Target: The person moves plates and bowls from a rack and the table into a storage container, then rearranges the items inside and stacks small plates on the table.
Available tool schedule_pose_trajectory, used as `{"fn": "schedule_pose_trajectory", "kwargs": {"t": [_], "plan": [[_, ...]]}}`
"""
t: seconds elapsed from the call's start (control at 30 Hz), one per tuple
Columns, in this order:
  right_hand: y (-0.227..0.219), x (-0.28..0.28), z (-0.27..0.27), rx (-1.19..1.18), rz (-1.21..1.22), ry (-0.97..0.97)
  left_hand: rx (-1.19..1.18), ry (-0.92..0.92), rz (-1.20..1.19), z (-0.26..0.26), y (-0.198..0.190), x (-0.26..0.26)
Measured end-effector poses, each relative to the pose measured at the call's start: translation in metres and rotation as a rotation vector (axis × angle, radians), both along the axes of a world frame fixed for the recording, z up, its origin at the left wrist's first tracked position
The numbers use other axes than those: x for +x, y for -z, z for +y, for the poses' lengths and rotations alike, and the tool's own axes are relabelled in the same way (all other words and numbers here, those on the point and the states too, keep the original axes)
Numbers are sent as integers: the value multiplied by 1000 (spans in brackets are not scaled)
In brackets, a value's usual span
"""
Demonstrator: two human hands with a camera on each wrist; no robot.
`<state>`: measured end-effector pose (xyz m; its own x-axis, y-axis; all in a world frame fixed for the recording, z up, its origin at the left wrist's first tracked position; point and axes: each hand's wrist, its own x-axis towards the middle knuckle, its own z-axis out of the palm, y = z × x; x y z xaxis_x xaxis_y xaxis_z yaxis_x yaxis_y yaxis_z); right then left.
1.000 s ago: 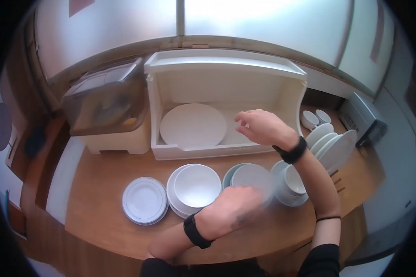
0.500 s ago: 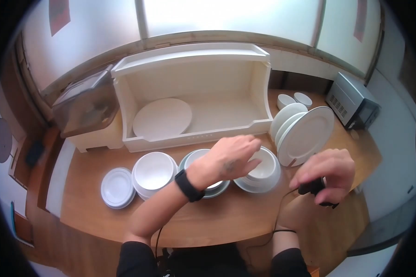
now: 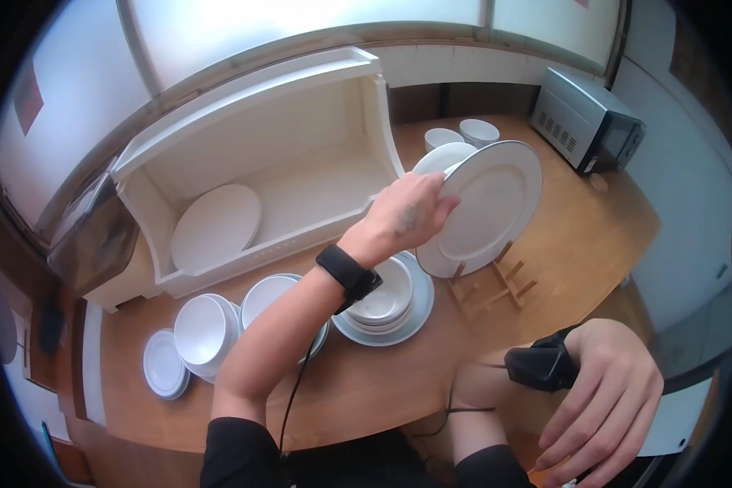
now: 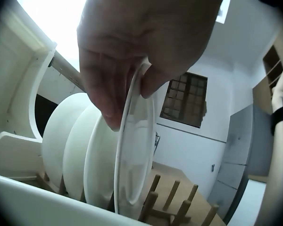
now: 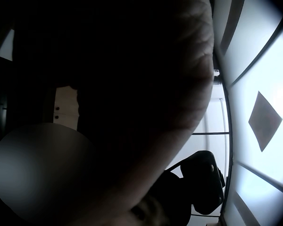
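My left hand [image 3: 403,210] reaches across the table and pinches the upper rim of a large white plate [image 3: 494,203] with a thin dark edge line. In the left wrist view the thumb is on one face of this plate [image 4: 137,150] and the fingers are on the other. It stands on edge in a wooden plate rack [image 3: 508,291], at the front of a row of white plates [image 4: 74,146]. Past the table's right front edge, my right hand [image 3: 608,398] hangs with fingers loosely extended, holding nothing. The right wrist view is mostly dark palm.
Stacked bowls and plates [image 3: 382,297] line the table front, with small plates [image 3: 165,366] at far left. Behind them a cream open-fronted cabinet [image 3: 301,122] holds an oval white plate [image 3: 217,228]. White cups [image 3: 478,130] and a silver toaster oven [image 3: 586,118] stand at the back right.
The head view has turned right. My left hand has moved from over the bowls to the racked plate and gripped its rim. My right hand has swung right and down, away from the rack.
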<state>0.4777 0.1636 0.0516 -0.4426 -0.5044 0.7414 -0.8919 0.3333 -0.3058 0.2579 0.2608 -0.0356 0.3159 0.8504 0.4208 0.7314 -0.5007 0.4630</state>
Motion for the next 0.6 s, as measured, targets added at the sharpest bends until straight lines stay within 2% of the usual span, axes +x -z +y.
{"fn": "schedule_pose_trajectory", "kwargs": {"t": [0.1,0.17,0.2,0.27,0.37,0.4,0.47,0.53,0.6], "plan": [[3,4,7,-48,-8,37,87,72,-44,2,-1,2],[7,3,12,-113,24,39,134,139,-186,-1,-5,7],[7,0,14,-115,27,17,134,117,-181,-1,-8,8],[5,-7,17,-140,6,19,276,156,-159,-6,-26,0],[6,-11,12,-177,-1,58,233,83,-262,-22,-57,-24],[6,-12,11,-202,-12,105,238,66,-256,-24,-62,-36],[4,-12,15,-216,-20,105,324,4,-430,-31,-75,-69],[-5,-15,24,-131,-170,105,251,-76,-537,-43,-79,-113],[-2,-18,30,-147,-175,109,77,-171,-636,-69,-78,-157]]}}
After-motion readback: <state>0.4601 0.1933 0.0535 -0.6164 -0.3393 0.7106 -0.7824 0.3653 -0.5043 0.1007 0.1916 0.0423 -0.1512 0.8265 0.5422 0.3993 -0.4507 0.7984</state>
